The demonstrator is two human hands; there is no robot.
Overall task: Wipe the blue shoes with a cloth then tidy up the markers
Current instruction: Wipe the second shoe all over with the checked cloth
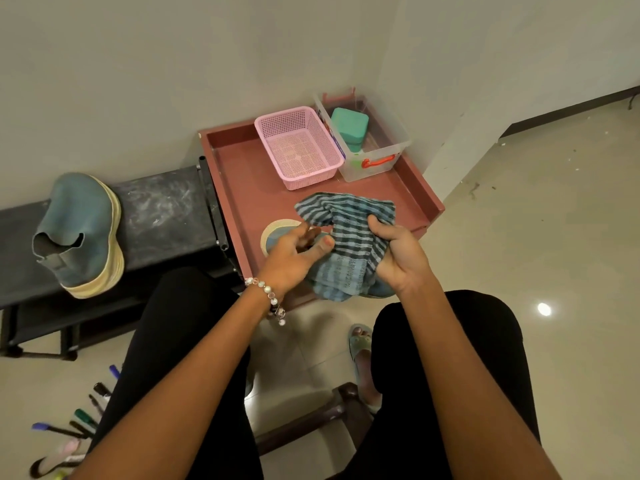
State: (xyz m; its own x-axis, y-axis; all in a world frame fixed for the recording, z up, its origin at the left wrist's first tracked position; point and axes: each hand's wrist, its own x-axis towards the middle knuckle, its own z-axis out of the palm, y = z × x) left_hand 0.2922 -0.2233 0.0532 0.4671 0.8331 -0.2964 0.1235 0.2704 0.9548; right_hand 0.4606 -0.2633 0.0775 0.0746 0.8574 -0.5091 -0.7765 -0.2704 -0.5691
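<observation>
Right now: shoe [277, 233] lay on tray [239, 181] under both hands, toe away from person. R hand [398, 258] clutched cloth [349, 237] over it; L hand [294, 252] loose-curled at toe, nearer; whether gripping unclear.

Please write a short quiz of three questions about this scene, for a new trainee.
1. True or false: the pink basket holds markers.
2. Which hand grips the striped cloth? A) right hand B) left hand
3. Fill in: the markers lie on the ____.

Key: 1 false, it is empty. 2 A. 3 floor.
</observation>
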